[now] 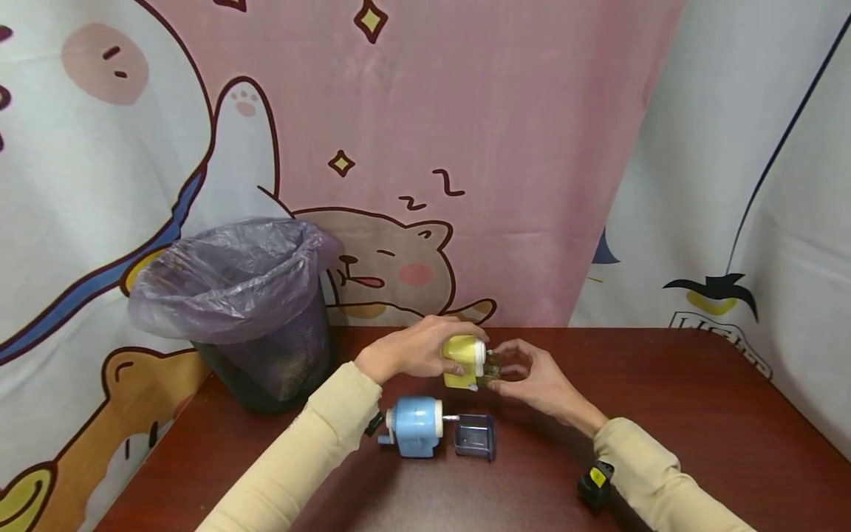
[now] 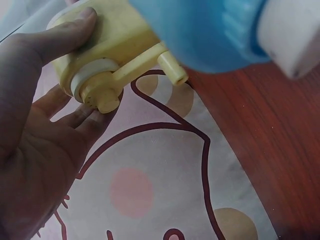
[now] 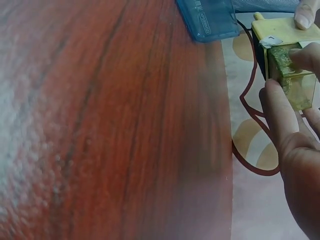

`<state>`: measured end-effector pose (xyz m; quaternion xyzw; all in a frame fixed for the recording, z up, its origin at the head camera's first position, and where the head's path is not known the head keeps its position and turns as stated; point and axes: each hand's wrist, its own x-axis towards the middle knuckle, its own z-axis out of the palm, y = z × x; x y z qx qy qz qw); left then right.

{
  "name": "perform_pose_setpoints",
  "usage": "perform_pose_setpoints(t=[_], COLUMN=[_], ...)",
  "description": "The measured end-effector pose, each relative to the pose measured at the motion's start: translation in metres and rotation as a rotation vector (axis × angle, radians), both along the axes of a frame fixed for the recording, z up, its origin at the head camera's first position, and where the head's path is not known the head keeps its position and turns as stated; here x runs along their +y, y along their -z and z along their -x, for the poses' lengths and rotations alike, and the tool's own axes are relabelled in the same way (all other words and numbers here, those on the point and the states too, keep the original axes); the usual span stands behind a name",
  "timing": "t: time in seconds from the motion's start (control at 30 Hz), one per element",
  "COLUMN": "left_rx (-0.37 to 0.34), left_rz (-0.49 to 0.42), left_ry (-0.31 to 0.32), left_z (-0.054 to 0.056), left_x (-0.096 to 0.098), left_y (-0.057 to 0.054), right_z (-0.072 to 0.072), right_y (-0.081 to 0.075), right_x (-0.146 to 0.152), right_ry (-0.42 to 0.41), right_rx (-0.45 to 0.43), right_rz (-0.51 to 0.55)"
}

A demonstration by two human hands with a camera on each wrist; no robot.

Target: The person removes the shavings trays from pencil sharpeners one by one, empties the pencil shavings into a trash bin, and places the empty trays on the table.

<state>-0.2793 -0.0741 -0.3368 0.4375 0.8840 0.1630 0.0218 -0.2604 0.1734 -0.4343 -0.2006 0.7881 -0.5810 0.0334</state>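
My left hand point(image 1: 422, 351) grips the body of a yellow crank pencil sharpener point(image 1: 459, 362), held above the table. In the left wrist view its crank handle point(image 2: 172, 69) points toward the table side. The fingers of my right hand point(image 1: 541, 380) pinch the see-through shavings drawer point(image 3: 295, 87) at the yellow sharpener's end. Green-brown residue coats the drawer's walls. Nearer to me, a blue crank pencil sharpener point(image 1: 415, 428) stands on the table. Beside it, to the right, lies a dark see-through drawer point(image 1: 475, 436).
A mesh trash bin point(image 1: 292, 369) lined with a purple plastic bag point(image 1: 233, 288) stands at the back left. Behind the brown wooden table point(image 1: 665, 414) hangs a cartoon-printed cloth point(image 1: 518, 148). A black strap device point(image 1: 595, 484) sits at the right wrist.
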Motion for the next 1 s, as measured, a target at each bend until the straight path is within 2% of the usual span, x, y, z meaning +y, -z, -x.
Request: perform_pose_setpoints(t=[1.0], left_rx=[-0.013], left_rz=[0.014], left_ry=[-0.011], left_z=[0.0010], left_x=[-0.0008], left_y=[0.0014], right_z=[-0.0034], right_y=[0.0019], right_x=[0.0085], right_ry=[0.003], right_rx=[0.012], right_rz=[0.032])
